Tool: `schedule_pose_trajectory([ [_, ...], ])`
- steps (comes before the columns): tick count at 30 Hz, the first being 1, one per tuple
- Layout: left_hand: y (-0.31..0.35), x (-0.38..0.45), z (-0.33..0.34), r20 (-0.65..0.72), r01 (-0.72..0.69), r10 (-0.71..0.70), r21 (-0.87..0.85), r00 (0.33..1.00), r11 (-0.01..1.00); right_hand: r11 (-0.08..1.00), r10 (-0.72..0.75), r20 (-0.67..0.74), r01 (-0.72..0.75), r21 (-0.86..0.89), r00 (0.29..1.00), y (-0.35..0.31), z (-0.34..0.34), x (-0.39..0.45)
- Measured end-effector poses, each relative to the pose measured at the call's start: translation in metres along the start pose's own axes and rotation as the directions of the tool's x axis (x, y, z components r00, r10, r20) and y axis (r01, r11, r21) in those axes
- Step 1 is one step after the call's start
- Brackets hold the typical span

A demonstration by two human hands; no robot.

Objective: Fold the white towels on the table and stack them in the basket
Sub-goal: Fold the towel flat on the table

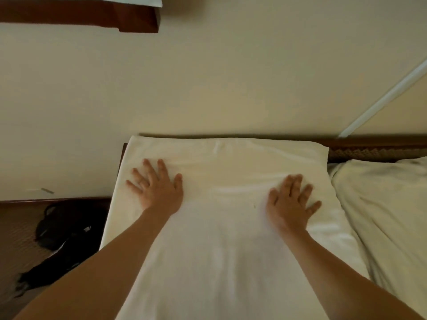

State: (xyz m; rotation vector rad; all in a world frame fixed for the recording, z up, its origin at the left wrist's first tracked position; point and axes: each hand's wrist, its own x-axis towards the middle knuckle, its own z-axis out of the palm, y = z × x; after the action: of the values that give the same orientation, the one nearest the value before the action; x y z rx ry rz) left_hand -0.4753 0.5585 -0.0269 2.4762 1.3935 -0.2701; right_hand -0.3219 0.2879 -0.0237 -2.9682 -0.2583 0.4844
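On the white towel [221,204], both hands flat

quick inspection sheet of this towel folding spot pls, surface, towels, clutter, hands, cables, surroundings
surface: wooden table edge shows along the far side; the rest is covered by cloth
job's things: white towel spread flat, far edge near the wall; second white cloth lies rumpled to its right; no basket in view
clutter: black item on the floor at left, too dark to identify
grippers: left hand and right hand both press flat on the towel, fingers spread
cables: nothing seen
surroundings: cream wall; dark wooden frame upper left; white strip running diagonally at right
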Motion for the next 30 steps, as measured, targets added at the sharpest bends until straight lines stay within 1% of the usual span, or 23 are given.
schedule_pose_trajectory([
  [1,0.014,-0.005,0.003,-0.025,-0.102,0.102,0.008,0.994,0.995,0.993,-0.118,-0.006,0.117,-0.019,0.993,-0.019,0.003,-0.004],
  [2,0.029,-0.011,0.007,-0.032,-0.25,0.251,0.031,0.967,0.968,0.96,-0.278,-0.004,0.277,-0.037,0.961,-0.039,0.009,-0.01],
  [3,0.042,-0.016,0.013,-0.011,-0.396,0.397,0.062,0.918,0.916,0.904,-0.424,0.006,0.423,-0.059,0.906,-0.057,0.017,-0.015],
  [4,0.053,-0.018,0.017,0.031,-0.5,0.499,0.091,0.866,0.862,0.852,-0.517,0.027,0.517,-0.082,0.855,-0.071,0.024,-0.018],
  [5,0.061,-0.014,0.02,0.065,-0.54,0.536,0.109,0.842,0.834,0.826,-0.552,0.05,0.554,-0.101,0.832,-0.08,0.027,-0.017],
  [6,0.065,-0.005,0.02,0.079,-0.532,0.527,0.121,0.846,0.838,0.831,-0.542,0.063,0.545,-0.106,0.838,-0.085,0.027,-0.01],
  [9,0.062,0.033,0.015,0.039,-0.432,0.431,0.146,0.902,0.89,0.881,-0.454,0.032,0.454,-0.135,0.89,-0.076,0.016,0.028],
  [11,0.054,0.058,0.006,0.019,-0.384,0.386,0.16,0.922,0.91,0.917,-0.382,0.014,0.381,-0.121,0.924,-0.062,0.002,0.059],
  [15,0.046,0.084,-0.006,-0.009,-0.257,0.262,0.155,0.965,0.954,0.981,-0.178,0.014,0.179,-0.079,0.984,-0.017,-0.019,0.106],
  [17,0.05,0.084,-0.007,-0.019,-0.168,0.171,0.111,0.985,0.98,0.999,-0.033,0.027,0.033,-0.022,0.999,0.003,-0.032,0.122],
  [20,0.079,0.072,-0.004,-0.054,-0.063,0.063,0.001,0.997,0.998,0.979,0.15,0.024,-0.152,0.132,0.988,0.033,-0.048,0.146],
  [21,0.093,0.064,-0.001,-0.068,-0.07,0.068,-0.035,0.995,0.997,0.952,0.195,0.005,-0.19,0.242,0.981,0.044,-0.051,0.156],
  [22,0.107,0.055,0.002,-0.076,-0.11,0.105,-0.054,0.992,0.992,0.899,0.237,-0.01,-0.215,0.382,0.971,0.052,-0.053,0.165],
  [23,0.122,0.045,0.007,-0.077,-0.179,0.174,-0.055,0.982,0.982,0.829,0.269,-0.01,-0.226,0.512,0.963,0.059,-0.055,0.175],
  [25,0.156,0.027,0.024,-0.047,-0.36,0.359,-0.015,0.932,0.933,0.682,0.301,0.065,-0.262,0.683,0.951,0.071,-0.059,0.192],
  [27,0.19,0.01,0.039,-0.011,-0.504,0.505,0.025,0.863,0.863,0.534,0.339,0.169,-0.337,0.775,0.926,0.078,-0.064,0.204],
  [29,0.222,-0.003,0.049,0.008,-0.576,0.576,0.037,0.817,0.817,0.367,0.376,0.23,-0.372,0.853,0.898,0.085,-0.066,0.21],
  [30,0.238,-0.008,0.054,0.013,-0.602,0.601,0.033,0.799,0.798,0.321,0.385,0.232,-0.365,0.874,0.893,0.09,-0.067,0.213],
])
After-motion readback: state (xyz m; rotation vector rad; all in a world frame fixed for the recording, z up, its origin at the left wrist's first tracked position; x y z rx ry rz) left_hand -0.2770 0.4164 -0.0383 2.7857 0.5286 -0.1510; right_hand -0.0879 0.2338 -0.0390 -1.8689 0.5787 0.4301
